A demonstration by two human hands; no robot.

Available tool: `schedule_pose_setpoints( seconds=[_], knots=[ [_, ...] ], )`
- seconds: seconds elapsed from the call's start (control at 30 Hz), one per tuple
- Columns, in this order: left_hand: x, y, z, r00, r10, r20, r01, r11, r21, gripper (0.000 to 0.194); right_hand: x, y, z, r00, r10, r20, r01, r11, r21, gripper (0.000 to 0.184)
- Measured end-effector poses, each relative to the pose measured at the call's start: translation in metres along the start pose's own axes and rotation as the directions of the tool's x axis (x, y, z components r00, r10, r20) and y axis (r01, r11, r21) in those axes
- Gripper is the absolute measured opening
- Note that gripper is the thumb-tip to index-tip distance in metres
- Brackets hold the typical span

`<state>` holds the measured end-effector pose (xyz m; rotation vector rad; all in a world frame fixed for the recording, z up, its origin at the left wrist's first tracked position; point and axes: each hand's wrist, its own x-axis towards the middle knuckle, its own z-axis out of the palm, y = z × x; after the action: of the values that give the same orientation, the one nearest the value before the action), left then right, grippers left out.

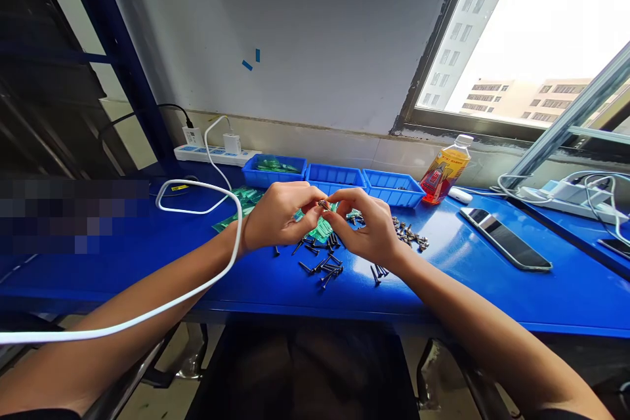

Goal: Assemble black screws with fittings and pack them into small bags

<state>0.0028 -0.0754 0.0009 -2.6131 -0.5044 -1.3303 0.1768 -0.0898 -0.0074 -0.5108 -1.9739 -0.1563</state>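
Above the blue table, my left hand (pixel 280 215) and my right hand (pixel 368 224) meet at their fingertips. Pinched between both thumbs and index fingers is a small brass-coloured metal piece (pixel 323 205); its exact kind is too small to tell. Below the hands lie several loose black screws (pixel 329 268). Small green plastic packets (pixel 322 231) show behind and between the hands. To the right of my right hand is a scatter of small metal fittings (pixel 416 236), silver and brass in colour.
Three blue bins (pixel 394 193) line the wall; the left one holds green packets. A drink bottle (pixel 445 169) and a phone (pixel 506 239) are on the right. A white cable (pixel 216 275) crosses over my left forearm. Power strips (pixel 216 155) sit at the back.
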Motion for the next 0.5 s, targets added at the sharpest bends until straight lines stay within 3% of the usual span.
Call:
schedule_pose_setpoints(
  seconds=[0.27,0.5],
  knots=[
    [-0.0004,-0.001,0.0029,0.996,-0.078,0.043,0.075,0.995,0.065,0.024,0.0001,0.003,0.0009,1.0,0.022,-0.002,-0.022,0.999,-0.027,0.004],
    [-0.0026,-0.0053,0.0056,0.993,-0.109,0.038,0.104,0.987,0.125,0.026,0.0012,0.0071,-0.0021,0.995,0.04,0.097,-0.033,0.997,-0.07,0.007]
  ],
)
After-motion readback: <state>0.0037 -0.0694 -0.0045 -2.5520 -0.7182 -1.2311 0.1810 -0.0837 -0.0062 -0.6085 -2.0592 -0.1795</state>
